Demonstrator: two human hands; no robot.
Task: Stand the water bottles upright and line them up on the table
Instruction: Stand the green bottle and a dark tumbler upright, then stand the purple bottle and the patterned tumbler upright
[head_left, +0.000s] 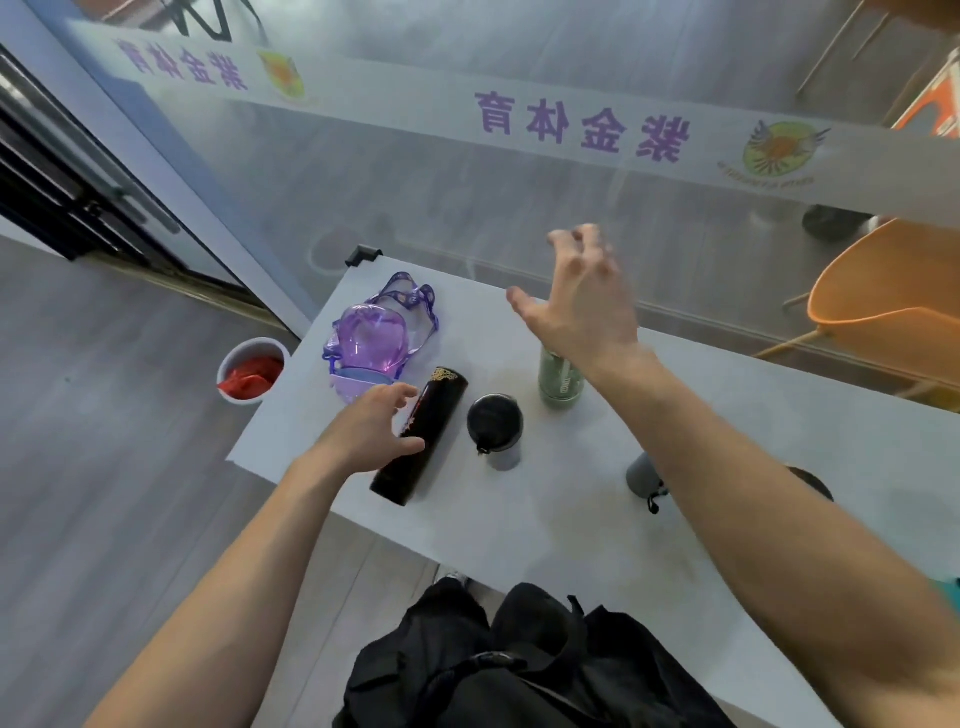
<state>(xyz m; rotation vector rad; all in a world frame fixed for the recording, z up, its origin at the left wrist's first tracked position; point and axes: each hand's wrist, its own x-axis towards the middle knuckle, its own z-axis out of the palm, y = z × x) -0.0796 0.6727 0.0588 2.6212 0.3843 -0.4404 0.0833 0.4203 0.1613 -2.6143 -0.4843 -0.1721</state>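
Observation:
A dark flask with gold trim lies on its side on the white table. My left hand hovers over its left side, fingers spread, holding nothing. A purple bottle with a strap lies behind it. A grey bottle with a black lid stands upright in the middle. A green bottle stands behind my right wrist. My right hand is raised above it, open, touching nothing. A grey bottle with a cord is partly hidden by my right forearm.
A frosted glass wall runs just behind the table. A bin with red contents stands on the floor at the table's left. An orange chair is at the right. My dark trousers are at the table's near edge.

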